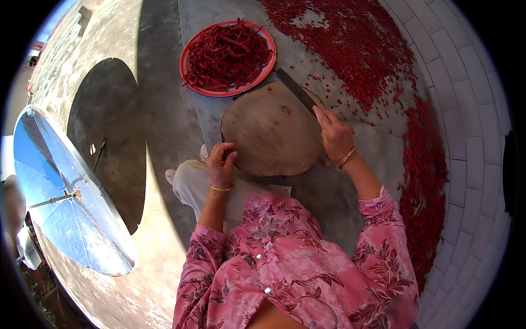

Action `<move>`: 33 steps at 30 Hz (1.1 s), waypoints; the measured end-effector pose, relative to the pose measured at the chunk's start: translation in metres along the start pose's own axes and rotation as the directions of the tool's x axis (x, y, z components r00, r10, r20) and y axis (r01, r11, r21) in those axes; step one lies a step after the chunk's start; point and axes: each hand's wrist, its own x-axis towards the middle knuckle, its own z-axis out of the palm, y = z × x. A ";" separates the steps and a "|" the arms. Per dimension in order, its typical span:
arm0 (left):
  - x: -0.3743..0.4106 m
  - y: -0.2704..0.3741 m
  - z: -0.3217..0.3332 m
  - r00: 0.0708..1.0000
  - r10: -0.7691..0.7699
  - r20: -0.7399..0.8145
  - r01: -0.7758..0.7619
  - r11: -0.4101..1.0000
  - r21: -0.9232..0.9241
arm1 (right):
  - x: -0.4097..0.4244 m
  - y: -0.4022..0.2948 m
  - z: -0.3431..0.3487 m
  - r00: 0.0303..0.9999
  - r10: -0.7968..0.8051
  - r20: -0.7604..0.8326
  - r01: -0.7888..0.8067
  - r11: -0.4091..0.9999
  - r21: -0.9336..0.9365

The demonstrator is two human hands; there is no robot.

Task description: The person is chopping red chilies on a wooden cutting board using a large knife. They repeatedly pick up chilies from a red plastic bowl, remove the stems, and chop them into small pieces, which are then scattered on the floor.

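Observation:
My right hand (335, 133) grips a cleaver (299, 91), seen mostly along its spine. Its blade points up and left across the far right rim of a round wooden chopping block (271, 131). Scraps of red chilli dot the worn top of the block. At the block's near left edge is my left hand (222, 161), fingers loosely curled and thumb apart, with nothing visible in it. Beyond the block, a red-rimmed enamel tray (187, 84) holds a heap of whole dried red chillies (228, 55).
Chopped red chilli (353, 49) is spread over the concrete at the far right. Longer chillies (423, 197) lie in a strip along the tiled wall (472, 135). To the left stands a dish-shaped solar cooker (78, 197), casting a dark shadow. A blurred person (14, 205) shows at the left rim.

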 end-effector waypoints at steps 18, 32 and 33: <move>0.004 0.011 0.002 0.999 0.015 0.032 -0.016 0.999 0.038 | -0.046 -0.007 0.037 0.994 0.089 0.060 -0.078 0.982 -0.171; 0.007 0.019 0.002 0.999 0.022 0.044 -0.025 0.997 0.076 | 0.045 -0.025 0.022 0.992 0.117 0.043 -0.120 0.990 0.074; 0.009 0.021 0.001 0.999 0.023 0.043 -0.026 0.997 0.070 | 0.066 -0.024 0.033 0.995 0.073 0.070 -0.079 0.994 0.081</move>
